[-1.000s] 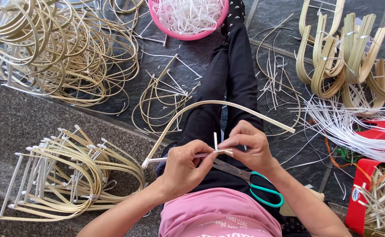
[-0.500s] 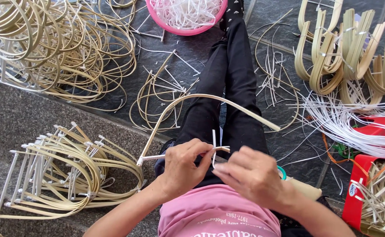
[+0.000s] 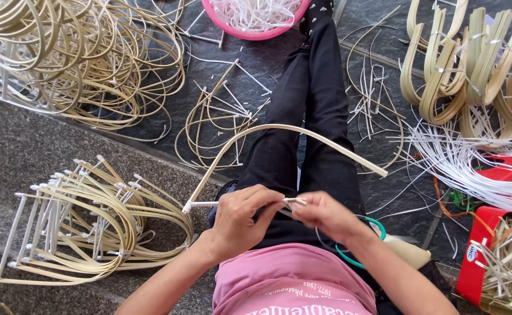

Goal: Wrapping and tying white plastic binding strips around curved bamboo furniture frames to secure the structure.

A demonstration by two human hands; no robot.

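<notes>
I sit with legs in black trousers (image 3: 320, 111) stretched forward. My left hand (image 3: 245, 219) pinches a thin white stick (image 3: 206, 204) fixed to one end of a curved bamboo strip (image 3: 279, 129) that arches over my lap. My right hand (image 3: 325, 216) meets the left at the stick's inner end, fingers closed on it. Scissors with green handles (image 3: 361, 248) lie in my lap under my right wrist; only the handle loop shows.
A stack of finished arched bamboo frames (image 3: 86, 221) lies at my left. Loose bamboo hoops (image 3: 75, 58) are heaped at far left. A pink basin (image 3: 256, 20) of white strips sits ahead. Bent bamboo bundles (image 3: 466, 70), white strips (image 3: 466, 163) and a red crate (image 3: 489, 256) are at right.
My right hand held the scissors at the stick a second ago; now the scissors rest in my lap and the hand pinches the stick. The upright white ends are gone.
</notes>
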